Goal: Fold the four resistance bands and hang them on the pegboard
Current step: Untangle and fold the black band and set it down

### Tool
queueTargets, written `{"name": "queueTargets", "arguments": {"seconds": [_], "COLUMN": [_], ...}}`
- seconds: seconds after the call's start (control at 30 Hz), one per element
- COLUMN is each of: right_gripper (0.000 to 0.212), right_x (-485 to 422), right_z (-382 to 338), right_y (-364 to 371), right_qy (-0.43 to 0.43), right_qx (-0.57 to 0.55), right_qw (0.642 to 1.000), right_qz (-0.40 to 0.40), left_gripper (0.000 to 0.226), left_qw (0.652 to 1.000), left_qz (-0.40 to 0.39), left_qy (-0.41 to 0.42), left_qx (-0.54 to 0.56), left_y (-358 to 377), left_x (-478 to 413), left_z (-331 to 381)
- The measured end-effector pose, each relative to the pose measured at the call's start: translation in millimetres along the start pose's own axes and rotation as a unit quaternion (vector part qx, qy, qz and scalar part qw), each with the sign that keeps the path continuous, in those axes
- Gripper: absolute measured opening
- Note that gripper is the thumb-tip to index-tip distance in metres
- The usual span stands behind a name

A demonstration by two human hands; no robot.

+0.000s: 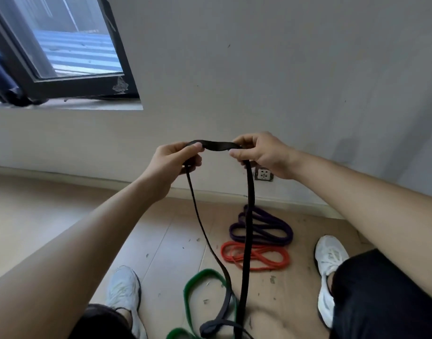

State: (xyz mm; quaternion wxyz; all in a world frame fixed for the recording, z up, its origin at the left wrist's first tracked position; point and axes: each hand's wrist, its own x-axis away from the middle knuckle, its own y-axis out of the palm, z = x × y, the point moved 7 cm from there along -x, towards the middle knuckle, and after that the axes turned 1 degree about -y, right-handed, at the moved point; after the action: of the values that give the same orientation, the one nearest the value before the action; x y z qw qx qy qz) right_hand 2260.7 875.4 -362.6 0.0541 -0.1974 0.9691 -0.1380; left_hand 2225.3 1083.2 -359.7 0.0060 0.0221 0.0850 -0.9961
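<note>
The black band was held up in front of the wall, its short top stretch running level, left to right, btwn the left hand & right hand. Fingers of both were curled round it, thumbs pinching. Its two flat, matte strands hung down to the floor. Purple band, red band & green band lay there in loose flat loops.

A dark-framed window, a wall socket, white shoes on tan floor.
</note>
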Motion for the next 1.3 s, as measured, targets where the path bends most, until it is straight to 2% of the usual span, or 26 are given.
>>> {"name": "queueTargets", "arguments": {"seconds": [0.13, 0.4, 0.53, 0.6, 0.73, 0.87, 0.93, 1.03, 1.2, 1.3], "right_gripper": [0.026, 0.030, 0.030, 0.032, 0.037, 0.040, 0.033, 0.017, 0.013, 0.012], "right_x": [4.1, 12.7, 23.7, 27.8, 35.3, 41.7, 41.4, 41.0, 42.8, 40.1], "right_z": [-4.7, 1.0, 13.2, 18.5, 18.0, 13.9, 16.7, 27.8, 49.1, 50.8], "right_y": [6.9, 11.6, 27.6, 34.3, 46.8, 63.0, 67.8, 71.1, 60.8, 43.4], "right_qy": [-0.011, 0.024, 0.063, 0.068, 0.065, 0.073, 0.080, 0.095, 0.117, 0.109], "right_qx": [0.029, 0.073, 0.099, 0.100, 0.029, -0.061, -0.064, -0.012, 0.048, 0.101], "right_qw": [1.000, 0.997, 0.986, 0.984, 0.985, 0.980, 0.981, 0.981, 0.975, 0.976], "right_qz": [0.001, -0.019, -0.115, -0.134, -0.157, -0.172, -0.164, -0.166, -0.183, -0.157], "left_gripper": [0.026, 0.027, 0.029, 0.031, 0.033, 0.042, 0.041, 0.032, 0.022, 0.022], "left_qw": [0.996, 0.997, 0.994, 0.990, 0.987, 0.981, 0.978, 0.974, 0.970, 0.975], "left_qz": [0.014, 0.021, -0.052, -0.102, -0.133, -0.123, -0.116, -0.085, 0.000, 0.035], "left_qy": [0.045, 0.023, -0.042, -0.067, -0.070, -0.052, -0.042, -0.019, 0.007, -0.009], "left_qx": [-0.071, -0.075, -0.083, -0.068, 0.048, 0.139, 0.168, 0.209, 0.243, 0.221], "left_y": [-3.9, -10.4, -2.4, 4.2, 19.6, 30.1, 32.4, 28.4, -4.4, -26.8], "left_x": [4.0, 13.0, 18.9, 24.5, 28.1, 27.9, 28.0, 25.0, 16.4, 13.8], "left_z": [8.8, 3.3, -10.9, -17.2, -16.9, -7.4, -2.9, 4.9, 7.4, -4.0]}}
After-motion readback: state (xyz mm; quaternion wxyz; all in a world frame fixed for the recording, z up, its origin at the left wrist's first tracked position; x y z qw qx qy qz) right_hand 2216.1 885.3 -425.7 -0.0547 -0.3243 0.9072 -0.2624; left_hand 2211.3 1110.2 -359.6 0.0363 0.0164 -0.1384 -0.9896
